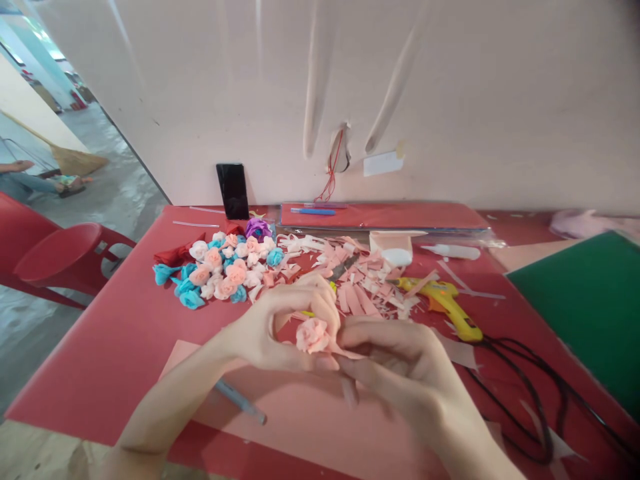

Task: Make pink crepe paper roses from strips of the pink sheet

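Observation:
A pink paper flower (pixel 313 335) is held between the thumb and fingers of my left hand (pixel 285 327). My right hand (pixel 400 360) pinches the pink tail of paper at the flower's base, close beside the left fingertips. Beneath both hands lies a sheet of pink paper (pixel 300 413), with a grey-blue pen (pixel 241 400) resting on it. Cut pink paper strips (pixel 355 300) are heaped just beyond my hands. To the left of the heap sits a cluster of pink, white and blue paper flowers (pixel 225 270).
A yellow glue gun (pixel 457 310) lies at the right, its black cable (pixel 530 373) looping toward the front. Behind it are a white tube (pixel 453 251) and a green board (pixel 585 313). A phone (pixel 233 191) leans on the wall. Red chairs (pixel 65 253) stand left; a person's leg (pixel 37 180) shows.

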A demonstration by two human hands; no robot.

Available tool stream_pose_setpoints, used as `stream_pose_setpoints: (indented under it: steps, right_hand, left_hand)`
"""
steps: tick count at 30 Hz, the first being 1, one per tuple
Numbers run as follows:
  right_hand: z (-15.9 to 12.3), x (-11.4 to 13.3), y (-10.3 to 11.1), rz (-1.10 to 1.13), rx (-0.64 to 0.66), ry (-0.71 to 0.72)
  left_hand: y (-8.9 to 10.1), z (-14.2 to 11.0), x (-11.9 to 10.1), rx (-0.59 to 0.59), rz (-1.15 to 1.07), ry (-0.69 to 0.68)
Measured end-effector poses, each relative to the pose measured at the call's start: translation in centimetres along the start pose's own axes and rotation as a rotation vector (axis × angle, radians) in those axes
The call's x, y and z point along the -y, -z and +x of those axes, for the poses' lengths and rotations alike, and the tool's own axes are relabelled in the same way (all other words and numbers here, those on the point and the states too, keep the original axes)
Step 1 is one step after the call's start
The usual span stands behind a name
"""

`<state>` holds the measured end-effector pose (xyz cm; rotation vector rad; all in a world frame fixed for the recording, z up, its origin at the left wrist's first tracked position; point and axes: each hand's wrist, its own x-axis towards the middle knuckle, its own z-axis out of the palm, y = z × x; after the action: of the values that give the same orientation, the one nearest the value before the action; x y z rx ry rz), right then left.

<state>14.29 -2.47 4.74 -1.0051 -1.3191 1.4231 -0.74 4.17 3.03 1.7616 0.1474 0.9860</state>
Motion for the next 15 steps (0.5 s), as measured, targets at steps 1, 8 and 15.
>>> stream_pose_setpoints:
  steps: [1, 8, 15]
  right_hand:
    - [0.0, 0.0, 0.0, -0.028, -0.007, 0.021]
    - [-0.5, -0.5, -0.3, -0.568, -0.199, 0.404]
    - [-0.5, -1.2, -0.8, -1.064, -0.385, 0.736]
  left_hand:
    - [0.0, 0.0, 0.1, -0.018, -0.008, -0.002]
    - [0.0, 0.1, 0.9, -0.145, 0.028, -0.032]
    - [-1.0, 0.1, 0.9, -0.330, 0.097, -0.074]
